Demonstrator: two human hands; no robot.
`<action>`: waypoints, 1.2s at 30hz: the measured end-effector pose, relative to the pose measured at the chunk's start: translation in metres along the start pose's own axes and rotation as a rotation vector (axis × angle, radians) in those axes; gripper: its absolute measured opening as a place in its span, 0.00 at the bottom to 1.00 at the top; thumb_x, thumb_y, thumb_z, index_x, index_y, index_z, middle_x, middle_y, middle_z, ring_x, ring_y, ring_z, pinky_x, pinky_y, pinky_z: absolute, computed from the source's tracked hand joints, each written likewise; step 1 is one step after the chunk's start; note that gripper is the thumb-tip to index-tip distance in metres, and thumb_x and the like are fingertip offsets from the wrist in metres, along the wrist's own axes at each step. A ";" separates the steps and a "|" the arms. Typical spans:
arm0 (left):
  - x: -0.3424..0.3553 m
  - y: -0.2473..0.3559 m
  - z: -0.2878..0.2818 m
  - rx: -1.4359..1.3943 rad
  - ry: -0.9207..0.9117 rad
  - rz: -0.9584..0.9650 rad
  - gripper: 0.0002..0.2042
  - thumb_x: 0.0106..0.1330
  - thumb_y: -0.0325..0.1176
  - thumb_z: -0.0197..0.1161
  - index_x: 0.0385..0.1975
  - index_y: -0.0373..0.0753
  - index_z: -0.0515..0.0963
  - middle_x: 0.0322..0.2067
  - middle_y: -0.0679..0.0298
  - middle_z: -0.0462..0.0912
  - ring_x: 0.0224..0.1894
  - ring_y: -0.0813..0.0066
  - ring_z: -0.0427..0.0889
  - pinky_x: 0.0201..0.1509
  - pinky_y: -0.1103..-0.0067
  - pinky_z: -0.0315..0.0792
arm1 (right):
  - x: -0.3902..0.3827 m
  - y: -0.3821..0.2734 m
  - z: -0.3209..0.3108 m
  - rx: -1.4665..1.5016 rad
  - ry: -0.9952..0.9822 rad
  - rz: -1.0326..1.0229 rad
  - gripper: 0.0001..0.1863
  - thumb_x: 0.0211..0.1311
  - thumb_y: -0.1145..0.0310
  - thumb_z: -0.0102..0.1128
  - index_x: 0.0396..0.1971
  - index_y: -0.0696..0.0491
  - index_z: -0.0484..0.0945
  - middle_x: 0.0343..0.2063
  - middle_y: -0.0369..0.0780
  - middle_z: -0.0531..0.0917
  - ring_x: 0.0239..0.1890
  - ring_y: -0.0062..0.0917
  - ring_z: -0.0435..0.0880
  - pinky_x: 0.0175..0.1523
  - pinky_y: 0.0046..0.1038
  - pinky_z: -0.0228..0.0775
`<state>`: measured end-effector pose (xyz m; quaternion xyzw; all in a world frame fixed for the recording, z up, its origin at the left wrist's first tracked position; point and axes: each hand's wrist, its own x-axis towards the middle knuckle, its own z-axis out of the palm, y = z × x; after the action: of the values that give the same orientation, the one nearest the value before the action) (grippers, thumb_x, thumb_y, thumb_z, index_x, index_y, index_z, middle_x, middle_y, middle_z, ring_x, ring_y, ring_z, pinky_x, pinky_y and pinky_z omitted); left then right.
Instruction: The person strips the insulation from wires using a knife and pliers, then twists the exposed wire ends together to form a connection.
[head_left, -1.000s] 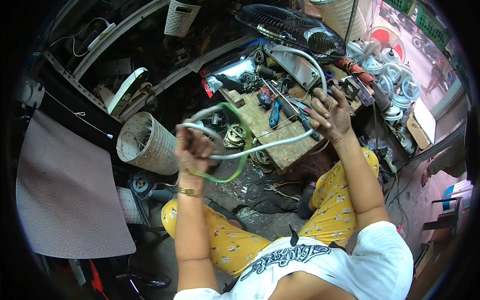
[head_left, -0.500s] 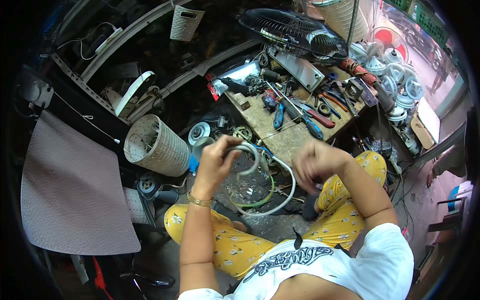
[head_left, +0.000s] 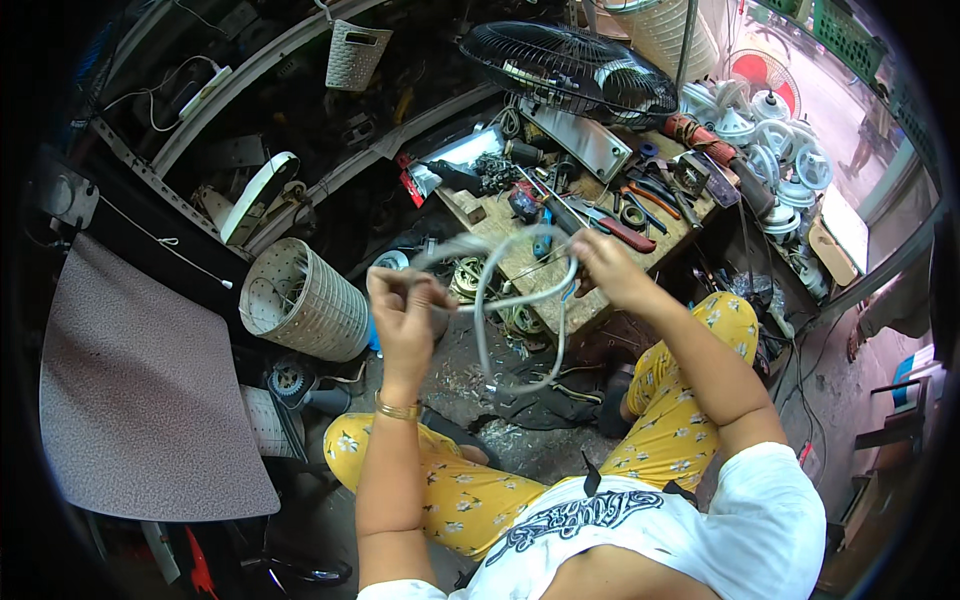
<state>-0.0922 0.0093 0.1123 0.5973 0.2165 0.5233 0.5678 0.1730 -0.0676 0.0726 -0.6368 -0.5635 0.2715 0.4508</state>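
Note:
A whitish-grey cable (head_left: 524,300) hangs in loose loops between my two hands, partly blurred by motion. My left hand (head_left: 402,305) is closed, pinching one part of the cable with thumb and fingers. At the near right corner of the wooden bench, my right hand (head_left: 608,268) grips the cable's upper right side. The large loop hangs above the littered floor, its lower curve in front of my crossed legs. A short bit of blue shows by the right fingers; I cannot make out if it belongs to the cable.
The wooden bench (head_left: 515,262) bears pliers, screwdrivers, a red-handled knife (head_left: 627,234) and tape. A black fan grille (head_left: 565,68) lies behind. A woven bin (head_left: 318,305) and a grey padded board (head_left: 150,390) stand left. White fan parts (head_left: 765,140) are heaped at the far right.
My right hand has moved up and left and now grips the cable. The cable loop has risen and spread between both hands. The yellow-green strand seen earlier under it no longer shows clearly.

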 end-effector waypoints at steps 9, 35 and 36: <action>-0.031 -0.029 -0.013 -0.472 0.068 -0.519 0.11 0.75 0.36 0.46 0.52 0.46 0.69 0.15 0.75 0.55 0.12 0.88 0.52 0.13 0.88 0.52 | -0.021 -0.022 0.012 1.552 -0.623 0.015 0.23 0.56 0.54 0.49 0.45 0.55 0.73 0.20 0.42 0.78 0.30 0.37 0.81 0.59 0.48 0.66; -0.150 -0.181 0.013 0.095 -0.027 -0.906 0.35 0.69 0.62 0.41 0.62 0.37 0.65 0.62 0.55 0.67 0.57 0.59 0.72 0.57 0.65 0.66 | -0.091 -0.015 -0.050 0.911 -0.500 0.391 0.18 0.73 0.51 0.41 0.33 0.49 0.70 0.09 0.28 0.59 0.10 0.11 0.52 0.13 0.16 0.42; -0.129 -0.148 0.023 -0.164 -0.111 -0.890 0.39 0.67 0.65 0.35 0.63 0.35 0.63 0.61 0.54 0.68 0.58 0.60 0.71 0.57 0.67 0.65 | -0.096 -0.011 -0.037 0.940 -0.574 0.436 0.19 0.73 0.50 0.40 0.33 0.50 0.70 0.10 0.28 0.59 0.10 0.11 0.52 0.13 0.16 0.42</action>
<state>-0.0687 -0.0728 -0.0663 0.4265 0.3792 0.2112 0.7935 0.1785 -0.1707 0.0831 -0.3710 -0.3381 0.7398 0.4480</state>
